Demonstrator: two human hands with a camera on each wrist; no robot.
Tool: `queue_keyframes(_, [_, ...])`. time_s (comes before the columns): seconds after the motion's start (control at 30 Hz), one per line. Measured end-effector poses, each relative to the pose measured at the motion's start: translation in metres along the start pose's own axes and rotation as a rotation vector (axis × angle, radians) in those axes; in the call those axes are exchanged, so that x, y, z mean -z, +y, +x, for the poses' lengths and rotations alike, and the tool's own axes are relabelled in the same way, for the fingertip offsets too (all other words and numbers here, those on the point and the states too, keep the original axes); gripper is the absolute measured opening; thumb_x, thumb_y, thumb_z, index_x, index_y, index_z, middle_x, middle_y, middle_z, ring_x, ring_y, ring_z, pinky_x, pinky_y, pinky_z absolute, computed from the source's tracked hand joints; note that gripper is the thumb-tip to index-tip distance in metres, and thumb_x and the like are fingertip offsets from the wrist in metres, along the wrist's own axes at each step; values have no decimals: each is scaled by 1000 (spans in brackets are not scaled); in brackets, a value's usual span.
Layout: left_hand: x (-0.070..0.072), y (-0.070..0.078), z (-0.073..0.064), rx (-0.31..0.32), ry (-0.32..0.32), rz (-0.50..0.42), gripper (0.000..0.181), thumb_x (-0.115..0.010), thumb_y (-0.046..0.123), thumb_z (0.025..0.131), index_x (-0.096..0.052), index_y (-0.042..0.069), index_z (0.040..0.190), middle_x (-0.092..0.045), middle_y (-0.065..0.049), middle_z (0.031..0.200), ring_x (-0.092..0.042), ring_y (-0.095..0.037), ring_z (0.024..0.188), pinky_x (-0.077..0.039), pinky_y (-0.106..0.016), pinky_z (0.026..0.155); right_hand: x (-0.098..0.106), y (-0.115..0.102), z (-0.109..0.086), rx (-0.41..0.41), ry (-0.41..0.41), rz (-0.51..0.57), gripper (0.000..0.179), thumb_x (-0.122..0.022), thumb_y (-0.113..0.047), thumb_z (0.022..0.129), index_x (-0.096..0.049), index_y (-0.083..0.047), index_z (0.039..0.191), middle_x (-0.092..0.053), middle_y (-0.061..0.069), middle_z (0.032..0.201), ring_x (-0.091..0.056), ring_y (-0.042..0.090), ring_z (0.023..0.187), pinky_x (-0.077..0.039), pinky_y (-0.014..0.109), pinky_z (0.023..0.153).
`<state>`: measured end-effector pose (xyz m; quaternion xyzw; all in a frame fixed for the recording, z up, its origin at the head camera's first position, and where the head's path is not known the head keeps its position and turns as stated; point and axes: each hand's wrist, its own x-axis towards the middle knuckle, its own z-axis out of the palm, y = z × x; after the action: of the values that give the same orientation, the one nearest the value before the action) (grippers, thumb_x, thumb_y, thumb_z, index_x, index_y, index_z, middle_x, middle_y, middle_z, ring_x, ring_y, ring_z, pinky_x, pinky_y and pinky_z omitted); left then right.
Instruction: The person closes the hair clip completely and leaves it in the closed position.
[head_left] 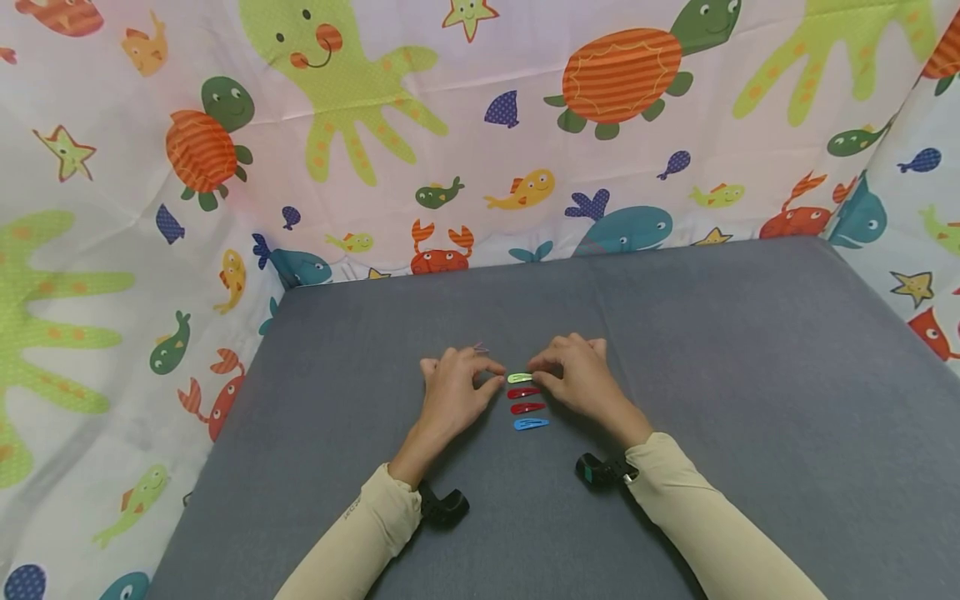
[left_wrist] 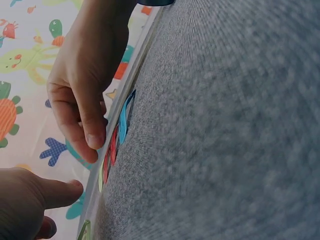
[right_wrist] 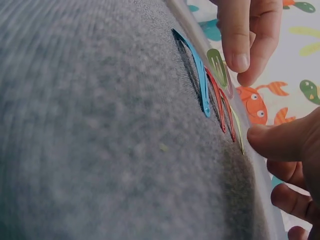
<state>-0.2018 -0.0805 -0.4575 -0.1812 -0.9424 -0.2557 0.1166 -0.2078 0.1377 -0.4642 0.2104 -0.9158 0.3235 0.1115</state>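
Note:
Four-row is avoided here: several snap hair clips lie on the grey cloth, stacked in a column between the hands. The light green clip is farthest, then two red clips, then the blue clip nearest the body. My left hand hovers by the light green clip's left end, thumb and forefinger slightly apart, holding nothing. At that clip's right end are the fingertips of my right hand; whether they touch it, I cannot tell. A darker green clip and a pink clip lie near the left hand.
The grey cloth-covered table extends around the hands. A curtain printed with sea animals borders its back and sides. Black wrist cameras are strapped below both hands.

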Motion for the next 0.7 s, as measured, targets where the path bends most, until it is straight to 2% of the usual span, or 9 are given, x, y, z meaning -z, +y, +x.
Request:
queue_keyframes(0.3, [-4, 0, -1, -1, -17, 38, 10, -82, 29, 86, -83, 28, 96, -62, 4, 74, -38, -13, 70, -19, -45, 76, -5, 2, 0, -51, -16, -33, 9, -84, -19, 84, -84, -20, 93, -69, -3, 83, -51, 17, 79, -26, 50, 82])
queue_keyframes(0.7, [-9, 0, -2, -3, -16, 57, 9, -83, 31, 85, -83, 29, 94, -59, 7, 72, -39, -13, 70, -18, -44, 74, -10, 0, -2, -30, -2, -17, 9, -84, -19, 84, -83, -21, 92, -70, -3, 84, -50, 16, 77, -25, 49, 81])
